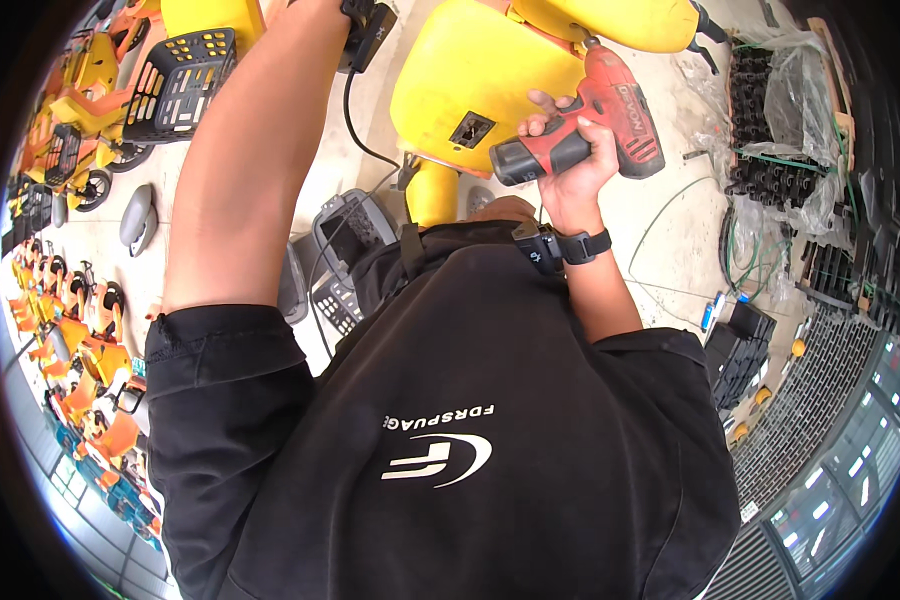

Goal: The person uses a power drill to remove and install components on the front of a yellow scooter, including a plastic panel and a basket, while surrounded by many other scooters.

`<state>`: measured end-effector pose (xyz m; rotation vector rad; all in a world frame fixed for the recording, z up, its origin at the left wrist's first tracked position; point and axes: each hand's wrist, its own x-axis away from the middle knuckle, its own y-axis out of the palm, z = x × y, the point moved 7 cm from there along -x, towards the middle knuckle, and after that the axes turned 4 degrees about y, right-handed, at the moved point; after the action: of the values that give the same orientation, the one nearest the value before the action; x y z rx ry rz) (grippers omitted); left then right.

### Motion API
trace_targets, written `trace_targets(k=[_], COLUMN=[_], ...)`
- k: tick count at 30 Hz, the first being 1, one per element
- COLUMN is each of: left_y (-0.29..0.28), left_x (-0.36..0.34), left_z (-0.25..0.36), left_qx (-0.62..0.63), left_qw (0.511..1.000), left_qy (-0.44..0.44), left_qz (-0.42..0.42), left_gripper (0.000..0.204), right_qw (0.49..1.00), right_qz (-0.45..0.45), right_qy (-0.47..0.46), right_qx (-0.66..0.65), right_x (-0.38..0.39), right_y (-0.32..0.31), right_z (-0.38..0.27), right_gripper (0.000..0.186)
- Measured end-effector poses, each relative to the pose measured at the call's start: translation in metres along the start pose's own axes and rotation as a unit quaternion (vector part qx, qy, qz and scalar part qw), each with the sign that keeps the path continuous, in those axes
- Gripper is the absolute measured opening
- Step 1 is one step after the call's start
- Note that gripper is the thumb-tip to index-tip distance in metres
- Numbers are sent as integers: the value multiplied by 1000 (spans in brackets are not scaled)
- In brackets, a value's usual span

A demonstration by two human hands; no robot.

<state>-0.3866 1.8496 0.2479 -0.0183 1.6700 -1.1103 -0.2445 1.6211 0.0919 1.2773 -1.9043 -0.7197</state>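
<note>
My right hand (582, 155) is closed around the grip of a red and black cordless drill (625, 115). The drill's nose points up at the seam beside a yellow part with a black lever (640, 24) and seems close to it; whether it touches, I cannot tell. Just left of the drill is a large yellow body panel (445, 70), with a small black inset plate (472, 130) on its face. My left forearm (260, 150) reaches past the upper edge, a black wrist device (370, 35) on it, and the left hand itself lies outside the picture.
A black plastic basket (165, 85) is beyond my left forearm. Yellow and orange scooters (95, 65) line the left side. A grey oval part (139, 220) lies on the floor, and a grey bin (360, 228) stands near my body. At right are plastic-wrapped black parts (755, 100) and loose straps.
</note>
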Motion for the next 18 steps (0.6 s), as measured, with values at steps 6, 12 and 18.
trace_targets(k=[6,12,18], left_y=[-3,-1,-8], left_x=[0,-2,2], left_z=[0,3,1], left_qx=[6,6,4], left_qw=[1000,1000,1000], left_qy=[2,-2,-4], left_qz=[-15,-8,25], left_gripper=[45,45,44], right_qw=[996,971,693], right_qz=[13,-7,-21], right_qy=[-12,-64,-274], right_qx=[85,229,667], right_x=[0,-1,1], right_y=[-1,-17,-14], right_z=[-3,-6,-24], right_gripper=[30,24,30])
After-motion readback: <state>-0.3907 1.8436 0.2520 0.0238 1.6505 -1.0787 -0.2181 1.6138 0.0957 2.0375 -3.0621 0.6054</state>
